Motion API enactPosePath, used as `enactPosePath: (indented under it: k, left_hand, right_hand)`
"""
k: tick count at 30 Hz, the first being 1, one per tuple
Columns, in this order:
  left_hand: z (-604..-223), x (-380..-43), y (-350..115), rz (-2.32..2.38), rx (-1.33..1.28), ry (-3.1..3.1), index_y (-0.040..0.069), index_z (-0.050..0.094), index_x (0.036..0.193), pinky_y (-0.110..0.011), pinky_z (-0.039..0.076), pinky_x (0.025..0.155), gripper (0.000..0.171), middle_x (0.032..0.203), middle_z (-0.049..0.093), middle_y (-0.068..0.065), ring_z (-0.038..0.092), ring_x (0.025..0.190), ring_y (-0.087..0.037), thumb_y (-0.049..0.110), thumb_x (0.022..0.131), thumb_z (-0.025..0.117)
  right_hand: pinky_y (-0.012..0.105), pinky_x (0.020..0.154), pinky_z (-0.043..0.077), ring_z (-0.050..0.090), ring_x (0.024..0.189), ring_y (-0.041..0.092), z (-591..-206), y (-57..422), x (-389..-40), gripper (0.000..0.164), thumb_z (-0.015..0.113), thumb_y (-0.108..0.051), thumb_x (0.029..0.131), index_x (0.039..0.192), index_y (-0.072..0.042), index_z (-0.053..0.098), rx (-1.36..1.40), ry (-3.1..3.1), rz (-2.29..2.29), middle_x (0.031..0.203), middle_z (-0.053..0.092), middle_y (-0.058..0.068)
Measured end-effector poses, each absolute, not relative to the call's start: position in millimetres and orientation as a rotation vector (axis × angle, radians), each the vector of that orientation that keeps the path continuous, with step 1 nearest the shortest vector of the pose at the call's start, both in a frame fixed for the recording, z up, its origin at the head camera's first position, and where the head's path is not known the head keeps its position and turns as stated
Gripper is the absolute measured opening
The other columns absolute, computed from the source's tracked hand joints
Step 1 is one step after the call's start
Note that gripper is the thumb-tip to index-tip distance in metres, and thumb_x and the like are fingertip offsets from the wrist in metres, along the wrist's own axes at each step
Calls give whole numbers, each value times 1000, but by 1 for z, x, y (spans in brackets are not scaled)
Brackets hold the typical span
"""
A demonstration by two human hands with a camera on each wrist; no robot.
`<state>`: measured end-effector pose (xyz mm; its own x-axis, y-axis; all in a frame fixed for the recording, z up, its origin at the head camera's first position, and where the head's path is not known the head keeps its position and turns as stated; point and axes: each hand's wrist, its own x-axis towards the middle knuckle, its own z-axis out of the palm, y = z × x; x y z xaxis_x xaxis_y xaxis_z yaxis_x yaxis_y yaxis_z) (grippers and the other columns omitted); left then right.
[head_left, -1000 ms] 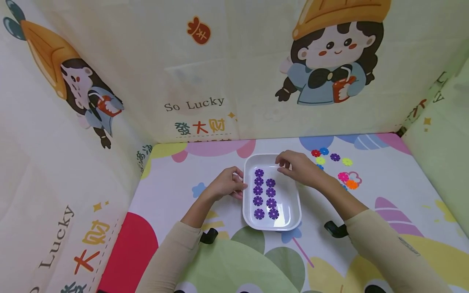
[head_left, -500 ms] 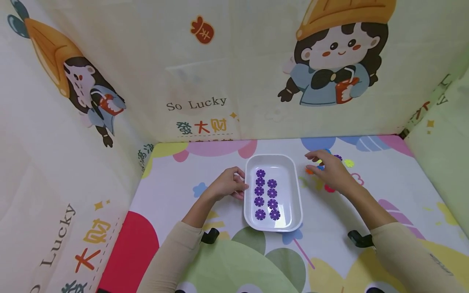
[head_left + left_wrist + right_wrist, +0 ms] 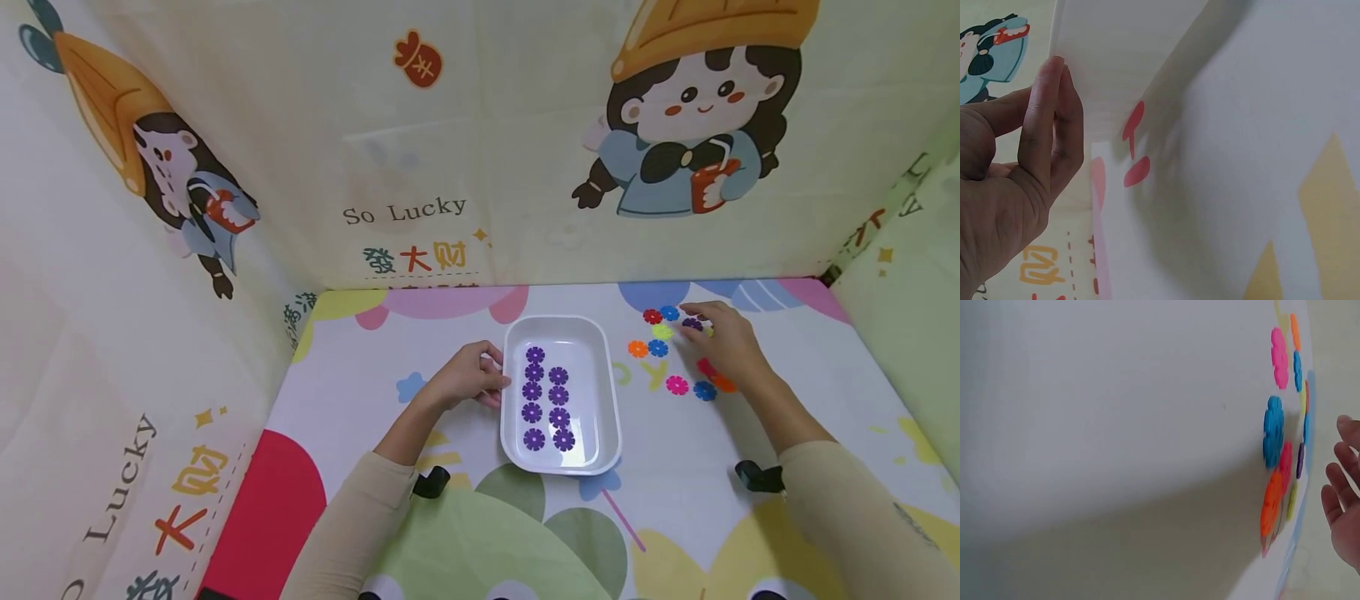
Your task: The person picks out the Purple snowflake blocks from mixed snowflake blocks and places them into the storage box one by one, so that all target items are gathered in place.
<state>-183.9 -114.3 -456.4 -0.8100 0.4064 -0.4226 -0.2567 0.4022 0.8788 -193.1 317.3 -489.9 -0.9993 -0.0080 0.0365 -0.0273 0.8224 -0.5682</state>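
Note:
A white rectangular tray (image 3: 594,392) stands on the patterned table, with several purple flower-shaped plastic discs (image 3: 532,390) in two columns inside it. My left hand (image 3: 467,375) holds the tray's left rim, fingertips at its outer wall; in the left wrist view the fingers (image 3: 1038,131) bend up against that white wall. Right of the tray, my right hand (image 3: 729,340) hovers with thumb and fingertips around a single purple disc (image 3: 692,324) that lies on the table. In the right wrist view the fingers of the right hand (image 3: 1349,494) are loosely bent and apart, with nothing between them.
Loose discs lie around my right hand: an orange disc (image 3: 637,349), a yellow disc (image 3: 662,332), a pink disc (image 3: 677,385), a blue disc (image 3: 705,391) and several others. A printed cloth wall (image 3: 525,242) closes off the table's far edge.
My right hand has moved right, from above the tray's far right corner to the loose purple disc. The left hand stays at the tray's rim, and the discs in the tray look unchanged.

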Motion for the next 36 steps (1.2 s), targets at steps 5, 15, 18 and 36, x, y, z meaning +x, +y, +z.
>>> enactPosePath:
  k: [5, 15, 18, 36]
  left_hand:
    - [-456, -184, -113, 1442, 121, 2070, 0, 52, 120, -44, 69, 66, 32, 85, 67, -13, 70, 62, -18, 2, 95, 72]
    - [-454, -183, -113, 1435, 112, 2080, 0, 52, 119, -49, 68, 71, 31, 84, 65, -11, 70, 62, -18, 2, 95, 72]
    - [-454, -183, -113, 1433, 110, 2080, 0, 52, 120, -50, 68, 71, 32, 84, 65, -11, 70, 62, -18, 1, 95, 72]
    - [-455, -183, -114, 1431, 127, 2076, -4, 51, 125, -43, 69, 65, 38, 86, 66, -13, 70, 62, -18, 2, 95, 73]
  right_hand:
    - [69, 104, 51, 43, 133, 52, -496, 327, -201, 50, 66, -16, 102, 147, -1, 51, -56, -3018, 910, 142, 49, 30]
    - [65, 98, 57, 47, 124, 52, -505, 332, -208, 43, 65, -15, 102, 140, 2, 56, -186, -3009, 927, 130, 50, 32]
    - [65, 96, 58, 46, 121, 52, -509, 334, -209, 39, 66, -15, 101, 135, 3, 59, -178, -3013, 891, 127, 50, 32]
    - [63, 92, 61, 46, 119, 50, -502, 332, -212, 36, 68, -14, 100, 130, 3, 56, -209, -3094, 898, 125, 48, 31]
